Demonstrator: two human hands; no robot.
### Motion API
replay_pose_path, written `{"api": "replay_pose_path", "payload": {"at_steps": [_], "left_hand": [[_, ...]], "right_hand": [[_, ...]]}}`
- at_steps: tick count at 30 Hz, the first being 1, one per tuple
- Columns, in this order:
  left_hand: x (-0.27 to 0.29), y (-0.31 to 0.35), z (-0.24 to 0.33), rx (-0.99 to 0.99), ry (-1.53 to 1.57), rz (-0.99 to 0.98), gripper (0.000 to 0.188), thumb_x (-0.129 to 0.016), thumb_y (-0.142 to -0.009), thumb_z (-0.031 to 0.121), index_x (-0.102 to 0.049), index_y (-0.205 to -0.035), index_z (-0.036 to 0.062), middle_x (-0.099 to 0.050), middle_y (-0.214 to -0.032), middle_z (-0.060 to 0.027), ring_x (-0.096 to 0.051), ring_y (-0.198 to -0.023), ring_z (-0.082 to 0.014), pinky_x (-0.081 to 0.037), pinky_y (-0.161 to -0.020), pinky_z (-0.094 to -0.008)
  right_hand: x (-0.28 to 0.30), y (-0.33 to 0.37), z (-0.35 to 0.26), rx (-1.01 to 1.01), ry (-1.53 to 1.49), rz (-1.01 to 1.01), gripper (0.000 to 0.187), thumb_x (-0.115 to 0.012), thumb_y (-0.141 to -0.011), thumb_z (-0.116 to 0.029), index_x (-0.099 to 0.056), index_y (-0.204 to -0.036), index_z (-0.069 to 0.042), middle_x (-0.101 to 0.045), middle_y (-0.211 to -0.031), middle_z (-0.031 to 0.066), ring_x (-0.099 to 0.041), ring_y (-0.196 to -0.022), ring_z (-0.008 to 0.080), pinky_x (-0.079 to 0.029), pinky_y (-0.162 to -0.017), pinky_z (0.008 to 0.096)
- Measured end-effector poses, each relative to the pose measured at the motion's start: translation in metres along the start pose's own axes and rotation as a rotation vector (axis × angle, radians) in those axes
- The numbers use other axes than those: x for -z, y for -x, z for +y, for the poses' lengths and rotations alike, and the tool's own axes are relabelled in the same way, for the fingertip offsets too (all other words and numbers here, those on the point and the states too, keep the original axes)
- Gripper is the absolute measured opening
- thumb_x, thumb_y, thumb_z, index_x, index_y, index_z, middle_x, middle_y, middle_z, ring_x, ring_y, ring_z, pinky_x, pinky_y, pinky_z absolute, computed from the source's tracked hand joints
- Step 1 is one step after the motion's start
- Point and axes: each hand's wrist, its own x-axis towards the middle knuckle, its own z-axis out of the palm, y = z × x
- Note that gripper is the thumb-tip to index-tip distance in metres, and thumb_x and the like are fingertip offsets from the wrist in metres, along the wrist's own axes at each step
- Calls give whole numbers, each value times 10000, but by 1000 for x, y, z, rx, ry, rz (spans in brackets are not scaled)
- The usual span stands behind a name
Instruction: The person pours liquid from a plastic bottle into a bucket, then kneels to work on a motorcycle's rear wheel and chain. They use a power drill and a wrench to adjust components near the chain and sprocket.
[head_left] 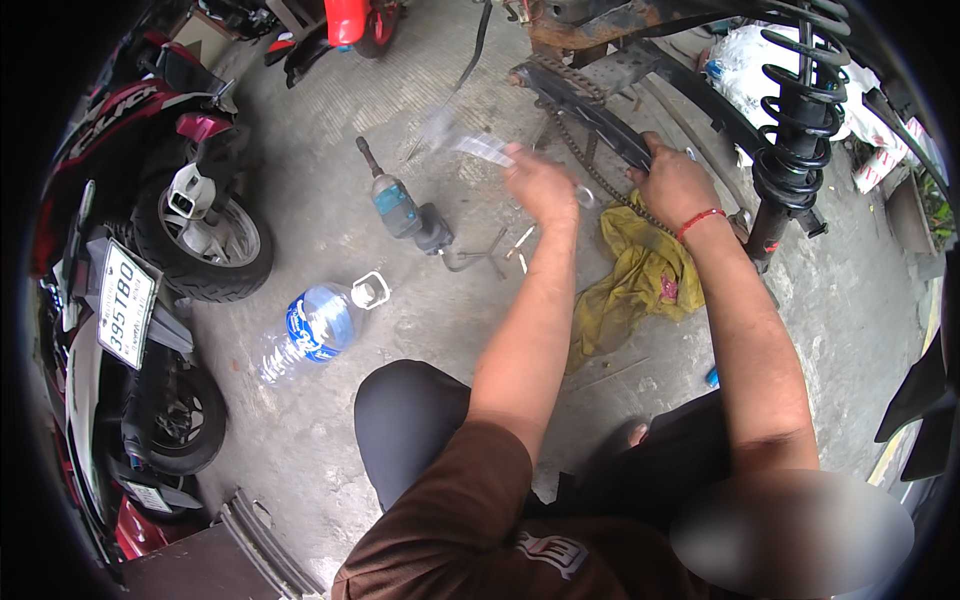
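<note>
My left hand (543,187) is closed around a silver metal tool (482,149). Its far end is smeared by motion, and a ring-shaped end (585,197) shows behind the hand; its exact kind I cannot make out. My right hand (683,183), with a red band at the wrist, grips a dark metal bar (600,118) of the raised motorcycle frame. A drive chain (573,150) hangs beside that bar. Below my right hand a yellow-green cloth (640,270) lies crumpled on the concrete.
A teal and black impact wrench (397,208) lies left of my hands, near a clear plastic bottle (325,325). Parked scooters (205,235) line the left. A black coil-spring shock absorber (803,130) stands upright at the right, before a white bag (745,75).
</note>
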Motion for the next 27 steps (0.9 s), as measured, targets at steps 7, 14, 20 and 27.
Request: {"api": "replay_pose_path", "payload": {"at_steps": [7, 14, 20, 27], "left_hand": [[6, -4, -2, -192, 123, 197, 398, -324, -1087, 352, -430, -832, 65, -444, -545, -37, -442, -389, -175, -406, -367, -340], [7, 3, -20, 170, -13, -58, 374, -352, -1084, 334, -436, -833, 70, -436, -611, -38, -439, -424, -169, -415, -390, -336], [-3, 4, -7, -87, 157, 92, 377, -361, -1077, 390, -430, -881, 75, -420, -617, -24, -407, -428, -161, -389, -381, -325], [-6, -4, 11, -169, 269, 119, 425, -340, -1082, 392, -437, -819, 72, -443, -577, -36, -423, -401, -157, -407, -366, -327]], "right_hand": [[0, 1, 1, 0, 29, 5, 486, -650, -911, -263, -508, -1293, 2, -680, -976, 299, -668, -962, 416, -532, -851, 476], [-1, 2, -1, 10, 34, 40, 443, -641, -915, -248, -523, -1269, -9, -689, -997, 269, -675, -960, 405, -541, -843, 480], [0, 0, 0, 3, 38, 27, 465, -652, -906, -248, -519, -1269, 9, -679, -967, 298, -668, -960, 418, -533, -841, 485], [1, 1, 0, -5, 30, 6, 474, -651, -909, -252, -509, -1277, 10, -680, -966, 297, -668, -959, 422, -535, -838, 483]]}}
